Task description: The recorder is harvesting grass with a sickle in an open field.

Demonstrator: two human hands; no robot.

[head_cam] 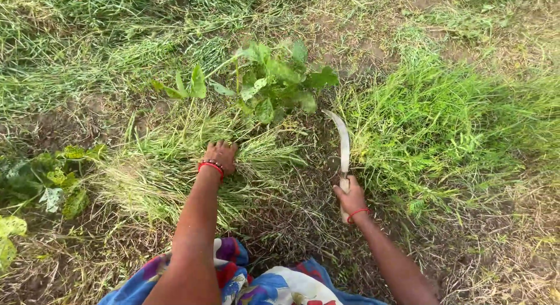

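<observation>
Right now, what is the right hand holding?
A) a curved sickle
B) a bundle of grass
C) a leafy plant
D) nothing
A: the right hand wraps the handle of a curved sickle, blade pointing away; the left hand grips the grass.

We see a sickle (344,146) with a curved grey blade and pale wooden handle, blade tip pointing toward the leafy green plant (274,83). Left of the sickle, a tuft of long grass (175,165) lies bent over, just below that plant.
</observation>
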